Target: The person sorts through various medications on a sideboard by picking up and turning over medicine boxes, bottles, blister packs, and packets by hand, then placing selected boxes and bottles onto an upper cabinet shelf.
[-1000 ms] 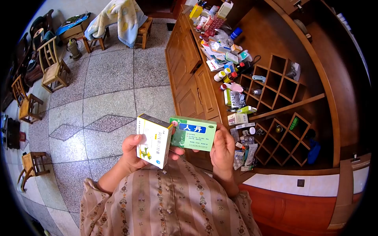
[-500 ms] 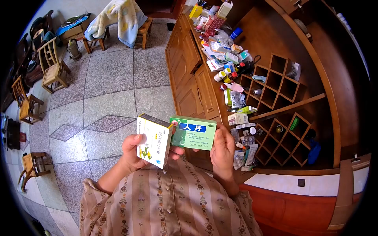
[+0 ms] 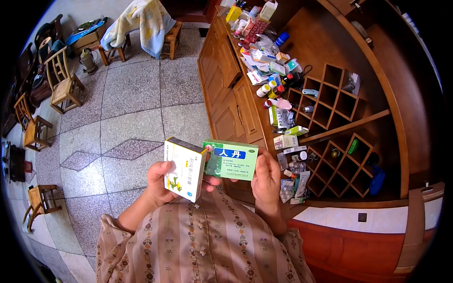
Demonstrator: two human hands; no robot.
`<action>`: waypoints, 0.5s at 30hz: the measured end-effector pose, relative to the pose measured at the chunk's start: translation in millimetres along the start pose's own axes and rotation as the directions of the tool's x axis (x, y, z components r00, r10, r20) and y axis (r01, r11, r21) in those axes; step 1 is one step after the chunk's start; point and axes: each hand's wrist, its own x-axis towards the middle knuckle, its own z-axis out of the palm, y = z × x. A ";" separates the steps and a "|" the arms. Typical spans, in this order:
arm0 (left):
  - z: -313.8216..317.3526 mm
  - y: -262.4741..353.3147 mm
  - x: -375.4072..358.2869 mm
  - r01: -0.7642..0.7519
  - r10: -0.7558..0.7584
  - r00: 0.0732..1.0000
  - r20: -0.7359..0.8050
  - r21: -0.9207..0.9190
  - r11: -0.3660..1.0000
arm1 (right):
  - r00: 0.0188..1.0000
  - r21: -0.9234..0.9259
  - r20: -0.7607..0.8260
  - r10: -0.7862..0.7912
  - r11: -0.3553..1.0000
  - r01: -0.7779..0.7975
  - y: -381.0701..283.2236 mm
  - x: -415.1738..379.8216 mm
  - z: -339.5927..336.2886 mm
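Note:
My left hand (image 3: 158,181) is closed around a white medicine box (image 3: 184,170) with a dark top edge and a green-and-yellow picture, tilted slightly toward me. In my right hand (image 3: 267,181) is a flat green medicine box (image 3: 231,160) with a blue label, its printed face turned up. The thumb presses on its right edge, and fingers show beneath it. The two boxes sit side by side in front of my chest, the white one slightly overlapping the green one's left end.
Along the wooden cabinet (image 3: 224,92) to the right lie many medicine boxes, pill bottles (image 3: 263,91) and packets. Behind them stands a diamond-lattice rack (image 3: 332,101). Wooden chairs (image 3: 65,89) line the left side of the tiled floor (image 3: 132,89). A blanket (image 3: 141,28) covers a stool at the back.
Both hands and both boxes stay almost where they were. The view has shifted very slightly.

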 end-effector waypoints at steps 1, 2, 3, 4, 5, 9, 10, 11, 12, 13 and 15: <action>0.2 0.2 -0.2 0.000 0.000 1.000 0.000 0.000 1.000 | 1.000 -0.003 -0.007 -0.001 1.000 0.001 0.0 0.0 0.6; 0.4 0.5 -0.4 0.005 -0.005 1.000 0.001 0.002 1.000 | 1.000 -0.007 -0.014 -0.001 1.000 0.001 0.1 -0.1 0.9; 0.4 0.7 -0.6 0.009 -0.009 1.000 0.003 0.004 1.000 | 1.000 -0.007 -0.014 -0.001 1.000 0.001 1.1 -0.2 0.0; -0.2 0.8 -0.8 0.010 -0.010 1.000 0.003 0.003 1.000 | 1.000 -0.015 -0.005 0.010 1.000 -0.010 2.9 -0.3 -1.7; -1.0 0.7 -1.0 0.011 -0.011 1.000 0.003 0.005 1.000 | 1.000 -0.023 0.004 0.021 1.000 -0.021 4.0 -0.3 -2.7; -0.6 0.8 -2.1 0.011 -0.011 1.000 -0.010 0.003 1.000 | 1.000 -0.022 0.009 0.026 0.999 -0.026 4.0 -0.5 -1.6; -1.4 0.9 -2.3 0.010 -0.010 1.000 -0.010 0.003 1.000 | 1.000 -0.021 0.004 0.025 0.999 -0.025 3.3 -0.1 -0.6; -2.7 0.8 -2.6 0.010 -0.010 1.000 -0.002 0.005 1.000 | 1.000 -0.020 -0.001 0.024 1.000 -0.025 2.5 0.2 0.3; -3.5 0.8 -2.8 0.009 -0.009 1.000 0.006 0.006 1.000 | 1.000 -0.021 0.000 0.024 0.999 -0.024 1.9 0.3 1.1; -3.2 1.1 -3.0 0.009 -0.009 1.000 0.006 0.006 1.000 | 1.000 -0.029 -0.009 0.020 0.999 -0.020 1.3 0.1 2.0; -2.2 2.0 -3.2 0.015 -0.015 1.000 0.003 -0.001 1.000 | 1.000 -0.039 -0.016 0.014 0.999 -0.015 0.9 0.3 3.1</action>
